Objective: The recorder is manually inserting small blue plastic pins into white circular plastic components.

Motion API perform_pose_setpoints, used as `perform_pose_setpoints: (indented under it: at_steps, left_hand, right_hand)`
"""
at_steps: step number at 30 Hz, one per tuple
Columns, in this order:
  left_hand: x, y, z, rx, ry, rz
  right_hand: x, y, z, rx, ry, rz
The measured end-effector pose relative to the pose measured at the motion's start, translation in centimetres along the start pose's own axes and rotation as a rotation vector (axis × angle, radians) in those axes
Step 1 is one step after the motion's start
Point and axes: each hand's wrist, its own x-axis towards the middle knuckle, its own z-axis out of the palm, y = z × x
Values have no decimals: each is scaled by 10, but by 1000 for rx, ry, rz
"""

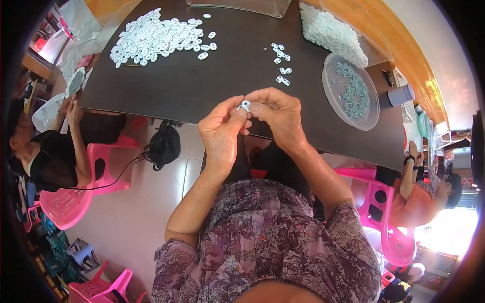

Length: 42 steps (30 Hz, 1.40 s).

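Both hands meet just off the table's near edge, holding a small white two-holed plastic piece (245,105) between the fingertips. My left hand (221,129) pinches it from the left, thumb on top. From the right, my right hand (282,115) grips it with thumb and bent forefinger. Fingers partly cover the piece, so I cannot tell whether it is one part or two joined. Ahead lies a small scattered group of similar white pieces (282,56). A big heap of white oval pieces (151,39) spreads over the far left of the dark table (227,65).
On the right stands a round clear plastic tub (329,93) with small grey-green pieces (355,96). Behind it lies a clear bag of white pieces (333,35), near a grey cup (401,95). Pink chairs (68,204) and other people are at both sides.
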Motion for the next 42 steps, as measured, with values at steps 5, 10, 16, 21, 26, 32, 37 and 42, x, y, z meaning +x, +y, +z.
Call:
perform_pose_setpoints:
  at_steps: [5, 10, 16, 21, 26, 32, 37, 42]
  left_hand:
    - [0, 2, 1, 13, -24, -4]
    - [2, 3, 1, 5, -27, -44]
    - [4, 4, -2, 74, -85, -50]
    - [5, 4, -3, 92, -87, -67]
    - [5, 3, 0, 38, -65, -71]
    - [5, 1, -2, -25, -33, -59]
    - [4, 3, -1, -62, 0, -60]
    - [2, 6, 7, -175, 71, -110]
  right_hand:
    - [0, -1, -1, -30, -8, -3]
    - [2, 4, -5, -262, 7, -120]
    - [4, -1, -5, -177, -8, -39]
    - [5, -2, -6, -179, -21, -25]
    - [3, 3, -5, -169, -17, -24]
    - [-4, 8, -5, -285, -52, -130]
    - [-6, 4, -1, -444, -39, -256]
    - [-7, 5, -1, -552, 10, -365]
